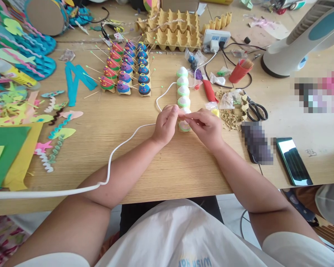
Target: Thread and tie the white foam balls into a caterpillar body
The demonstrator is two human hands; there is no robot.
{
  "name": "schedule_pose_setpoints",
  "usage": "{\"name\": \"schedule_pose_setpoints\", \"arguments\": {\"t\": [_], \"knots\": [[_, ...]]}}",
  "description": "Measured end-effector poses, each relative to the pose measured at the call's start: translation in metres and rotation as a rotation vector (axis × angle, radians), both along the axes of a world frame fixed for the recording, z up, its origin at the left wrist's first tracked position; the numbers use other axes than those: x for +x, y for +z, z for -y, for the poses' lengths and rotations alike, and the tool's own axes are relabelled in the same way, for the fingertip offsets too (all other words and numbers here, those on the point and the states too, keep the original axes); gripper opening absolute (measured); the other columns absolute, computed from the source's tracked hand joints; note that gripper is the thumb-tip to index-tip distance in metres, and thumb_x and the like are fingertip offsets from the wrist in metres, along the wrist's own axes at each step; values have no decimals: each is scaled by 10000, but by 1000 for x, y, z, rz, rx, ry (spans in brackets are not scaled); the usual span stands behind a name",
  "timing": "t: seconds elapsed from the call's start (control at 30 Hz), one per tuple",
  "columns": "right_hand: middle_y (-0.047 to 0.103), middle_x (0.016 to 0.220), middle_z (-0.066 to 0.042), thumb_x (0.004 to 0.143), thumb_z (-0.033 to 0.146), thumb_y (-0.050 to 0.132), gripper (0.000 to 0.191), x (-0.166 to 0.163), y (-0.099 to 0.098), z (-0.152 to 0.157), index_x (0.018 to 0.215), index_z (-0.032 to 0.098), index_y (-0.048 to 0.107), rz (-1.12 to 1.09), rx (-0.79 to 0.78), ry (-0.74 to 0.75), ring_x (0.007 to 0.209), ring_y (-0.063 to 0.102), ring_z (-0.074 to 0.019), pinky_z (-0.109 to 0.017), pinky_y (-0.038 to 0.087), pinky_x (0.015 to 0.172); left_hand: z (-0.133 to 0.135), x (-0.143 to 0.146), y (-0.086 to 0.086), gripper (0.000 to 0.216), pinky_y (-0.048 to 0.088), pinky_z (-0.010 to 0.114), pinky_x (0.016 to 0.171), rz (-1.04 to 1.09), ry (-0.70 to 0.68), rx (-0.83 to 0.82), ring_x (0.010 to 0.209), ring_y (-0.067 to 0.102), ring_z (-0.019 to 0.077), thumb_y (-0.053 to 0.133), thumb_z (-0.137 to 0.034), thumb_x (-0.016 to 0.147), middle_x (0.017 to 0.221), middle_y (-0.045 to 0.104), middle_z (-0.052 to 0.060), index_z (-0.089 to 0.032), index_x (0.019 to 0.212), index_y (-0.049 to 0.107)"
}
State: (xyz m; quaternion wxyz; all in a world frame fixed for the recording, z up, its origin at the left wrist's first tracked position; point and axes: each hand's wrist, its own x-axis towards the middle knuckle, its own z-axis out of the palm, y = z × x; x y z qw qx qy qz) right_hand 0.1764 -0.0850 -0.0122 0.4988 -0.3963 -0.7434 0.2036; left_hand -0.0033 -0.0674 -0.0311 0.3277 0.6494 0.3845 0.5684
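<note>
A row of egg-carton bumps (183, 91), coated in white and pale green, runs away from me along the middle of the table. My left hand (167, 124) and my right hand (205, 126) meet over its near end, hiding part of a bump there. Both have fingers closed in a pinch, tips almost touching each other; whatever is between them is too small to make out. Left of the row stand three finished egg-carton caterpillars: a red and green one (110, 66), a purple one (124, 67) and a blue one (143, 69), with pin-like feelers sticking out.
Right of my hands lie scissors (256, 109), a red cup of sticks (241, 71), clay packets and a phone (293, 161). Egg trays (172, 29) and a power strip (215, 39) are behind. A white cable (119, 144) crosses my left arm. Paper cutouts (28, 107) cover the left.
</note>
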Motion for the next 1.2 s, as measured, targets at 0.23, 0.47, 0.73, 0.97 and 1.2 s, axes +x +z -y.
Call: {"name": "schedule_pose_setpoints", "arguments": {"t": [0.23,0.47,0.73,0.97,1.2], "knots": [[669,780,1,962,488,830,243,3,2,-3,904,253,807,-277,-244,-42,686,523,-137,-319,433,653,1,0,3,780,581,437,1018,7,35,-26,929,767,220,336,-780,1124,894,841,49,-261,835,841],[505,653,60,827,767,865,536,3,0,-9,839,243,751,-471,-415,5,597,379,-97,-297,345,598,1,0,4,581,571,423,987,-17,35,59,978,757,217,512,-692,1125,917,829,44,-261,915,841],[501,614,65,816,808,843,598,-1,5,-6,773,224,723,-422,-456,32,595,373,-94,-295,357,605,-3,-1,-3,326,574,397,953,-108,23,221,974,737,205,731,-585,1054,1000,805,48,-275,1101,823],[503,623,50,794,812,858,606,-3,10,-2,736,230,701,-409,-484,15,621,405,-109,-292,357,592,-1,-1,1,326,567,415,985,-130,20,199,969,719,217,723,-594,1054,967,806,44,-299,985,845],[484,619,64,707,808,925,626,-4,7,-4,753,232,681,-495,-574,82,594,377,-94,-273,323,546,-2,-1,0,355,568,419,987,-146,44,202,946,714,218,721,-619,1046,940,803,43,-300,962,852]]}}
